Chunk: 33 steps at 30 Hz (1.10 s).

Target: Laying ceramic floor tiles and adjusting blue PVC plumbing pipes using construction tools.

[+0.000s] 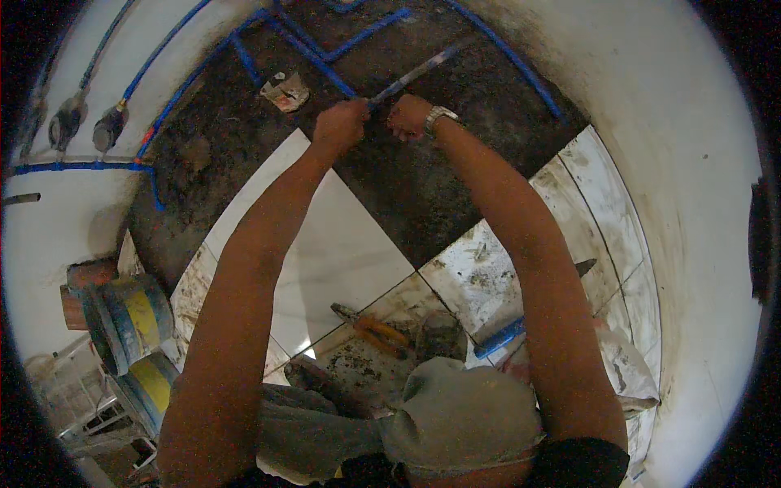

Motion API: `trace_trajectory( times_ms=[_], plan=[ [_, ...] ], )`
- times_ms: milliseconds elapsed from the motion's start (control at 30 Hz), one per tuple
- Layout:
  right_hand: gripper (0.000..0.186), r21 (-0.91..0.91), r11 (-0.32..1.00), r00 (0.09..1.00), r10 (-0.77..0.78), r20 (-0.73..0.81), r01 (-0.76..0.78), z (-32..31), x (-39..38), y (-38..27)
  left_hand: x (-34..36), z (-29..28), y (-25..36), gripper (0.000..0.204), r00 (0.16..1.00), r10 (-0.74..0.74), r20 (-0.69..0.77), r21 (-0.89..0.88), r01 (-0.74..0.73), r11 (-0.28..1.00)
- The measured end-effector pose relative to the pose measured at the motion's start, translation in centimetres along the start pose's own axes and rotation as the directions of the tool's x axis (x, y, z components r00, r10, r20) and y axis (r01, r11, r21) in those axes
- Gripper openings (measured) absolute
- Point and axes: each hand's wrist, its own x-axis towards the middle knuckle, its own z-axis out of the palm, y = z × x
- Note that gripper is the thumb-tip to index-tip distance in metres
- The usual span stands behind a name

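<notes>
My left hand (342,124) is closed around the lower end of a long grey bar (419,73), beside a blue pipe (329,75) on the dark, bare floor section. My right hand (411,118) is just right of it, below the bar, fingers curled; what they hold, if anything, is too small to make out. A torn scrap of packaging (285,93) lies left of my left hand. Orange-handled pliers (374,333) and a blue cylindrical tool (499,337) lie on the dirty white tiles (342,228) nearer my body, between my forearms.
Blue pipes with dark round fittings (109,128) run along the left wall. Stacked buckets (138,324) stand at the lower left beside a metal frame (89,394). A pale wall (700,244) bounds the right side, with a crumpled sack (626,370) at its foot.
</notes>
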Motion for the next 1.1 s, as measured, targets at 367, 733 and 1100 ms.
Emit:
trace_trajectory(
  times_ms=[367,733,1100],
  plan=[
    [0.023,0.683,0.706,0.970,0.243,0.014,-0.187,-1.2,-0.2,-0.5,0.4,0.3,0.4,0.042,0.971,0.198,-0.130,-0.065,-0.208,0.976],
    [0.020,0.466,0.819,0.910,0.409,-0.064,-0.335,-2.3,-2.1,-3.9,1.2,-0.7,0.6,0.022,1.000,0.000,-0.011,-0.041,0.000,0.999],
    [0.026,0.477,0.798,0.730,0.566,-0.385,-0.367,0.9,-0.7,-9.1,6.3,-3.5,1.1,0.024,0.961,0.086,0.261,0.155,-0.130,0.979]
  ],
)
